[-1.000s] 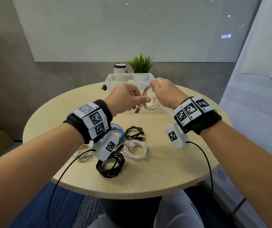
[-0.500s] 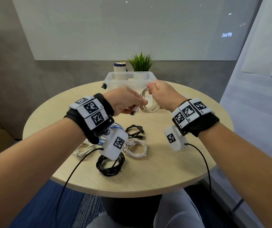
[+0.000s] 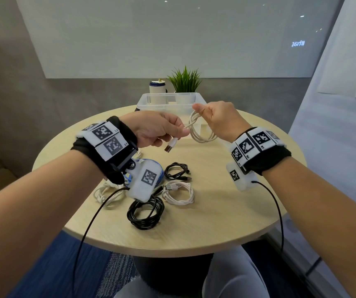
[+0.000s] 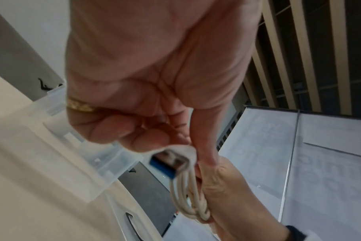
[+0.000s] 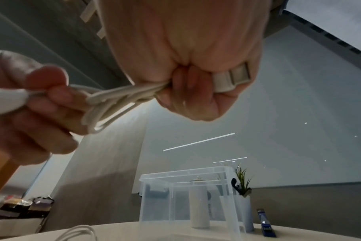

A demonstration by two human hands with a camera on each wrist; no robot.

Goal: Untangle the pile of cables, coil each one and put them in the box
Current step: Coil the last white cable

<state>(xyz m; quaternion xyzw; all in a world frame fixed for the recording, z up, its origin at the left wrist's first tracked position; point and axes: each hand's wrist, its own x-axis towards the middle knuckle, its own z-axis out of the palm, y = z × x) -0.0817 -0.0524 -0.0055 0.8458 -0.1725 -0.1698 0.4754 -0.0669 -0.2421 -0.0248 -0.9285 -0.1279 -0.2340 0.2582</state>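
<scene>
An office meeting room: round table (image 3: 226, 222), wall whiteboard (image 3: 172, 35) (frosted glass partition alongside).

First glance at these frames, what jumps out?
Both hands raised over the round table: the right hand grips a cream cable coil, and the left hand pinches its loose end near the USB plug. Coiled black and white cables lie below; the clear box sits behind.

blue cable (image 3: 161, 169): mostly hidden under left wrist camera | cream cable (image 3: 198, 134): top of coil hidden inside right grip (image 3: 218, 117) | left wrist view: blurred
</scene>
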